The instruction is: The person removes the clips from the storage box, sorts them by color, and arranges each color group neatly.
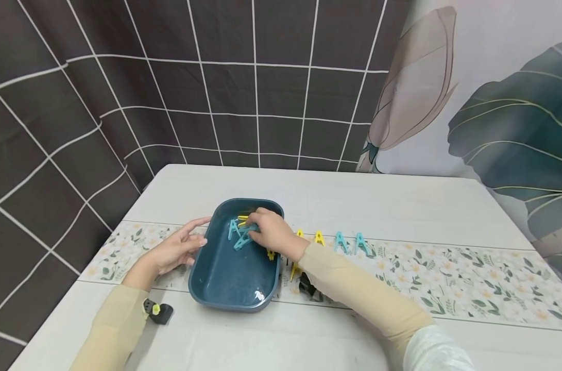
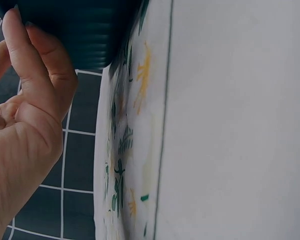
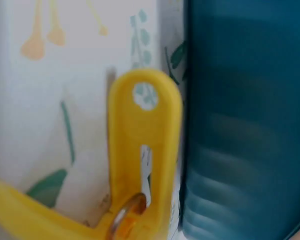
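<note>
A dark blue plastic basin [image 1: 234, 306] holds several teal clothespins [image 1: 233, 229] and yellow clothespins [image 1: 271, 254]. My right hand [image 1: 273, 232] reaches over its right rim. Its thumb and fingertips are down among the clothespins, beside a teal one; whether they pinch one is hidden. My left hand [image 1: 176, 251] is at the basin's left wall, fingers extended and relaxed, with fingertips at the wall in the left wrist view. Close up in the right wrist view, a yellow clothespin [image 3: 145, 120] with a metal spring is outside the basin wall [image 3: 240, 100].
Right of the basin, yellow clothespins [image 1: 319, 238] and teal clothespins [image 1: 361, 243] form a row on the white table [image 1: 308, 340] with its floral strip. A black device [image 1: 159, 312] is at the left wrist. Dark tiled cloth [image 1: 281, 87] hangs behind.
</note>
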`<action>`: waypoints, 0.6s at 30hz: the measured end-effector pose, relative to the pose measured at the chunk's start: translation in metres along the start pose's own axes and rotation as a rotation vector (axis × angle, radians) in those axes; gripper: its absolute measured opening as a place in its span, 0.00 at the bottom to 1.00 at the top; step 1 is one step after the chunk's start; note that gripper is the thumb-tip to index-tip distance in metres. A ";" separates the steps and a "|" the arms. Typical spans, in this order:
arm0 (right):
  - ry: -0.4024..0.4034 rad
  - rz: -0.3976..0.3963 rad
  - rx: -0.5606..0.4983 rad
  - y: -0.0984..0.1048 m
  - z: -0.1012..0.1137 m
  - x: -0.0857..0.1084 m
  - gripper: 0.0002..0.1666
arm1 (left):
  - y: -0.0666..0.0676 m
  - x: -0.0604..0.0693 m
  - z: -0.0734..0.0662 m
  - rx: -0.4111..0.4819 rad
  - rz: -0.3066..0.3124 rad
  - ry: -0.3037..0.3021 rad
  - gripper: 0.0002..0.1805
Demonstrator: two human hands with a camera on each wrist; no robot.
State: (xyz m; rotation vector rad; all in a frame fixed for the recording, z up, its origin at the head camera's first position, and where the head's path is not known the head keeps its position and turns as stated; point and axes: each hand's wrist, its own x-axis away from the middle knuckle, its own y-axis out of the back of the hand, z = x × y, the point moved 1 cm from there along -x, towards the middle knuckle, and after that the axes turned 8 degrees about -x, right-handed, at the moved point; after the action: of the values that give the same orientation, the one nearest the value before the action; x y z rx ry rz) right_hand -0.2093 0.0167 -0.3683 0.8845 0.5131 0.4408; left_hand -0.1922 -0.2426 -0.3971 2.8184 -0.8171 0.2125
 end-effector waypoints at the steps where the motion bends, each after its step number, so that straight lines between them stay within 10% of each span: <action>1: 0.011 -0.007 -0.023 0.001 -0.001 0.000 0.11 | 0.000 0.000 0.000 -0.003 0.000 -0.001 0.36; 18: 0.054 -0.028 -0.363 0.016 -0.018 0.009 0.14 | 0.001 -0.001 -0.001 -0.036 0.008 -0.004 0.37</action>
State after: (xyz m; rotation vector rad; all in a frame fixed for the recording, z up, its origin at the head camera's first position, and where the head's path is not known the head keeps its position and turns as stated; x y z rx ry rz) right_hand -0.2145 0.0415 -0.3671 0.5172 0.4753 0.5143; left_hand -0.1934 -0.2429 -0.3963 2.7837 -0.8247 0.1919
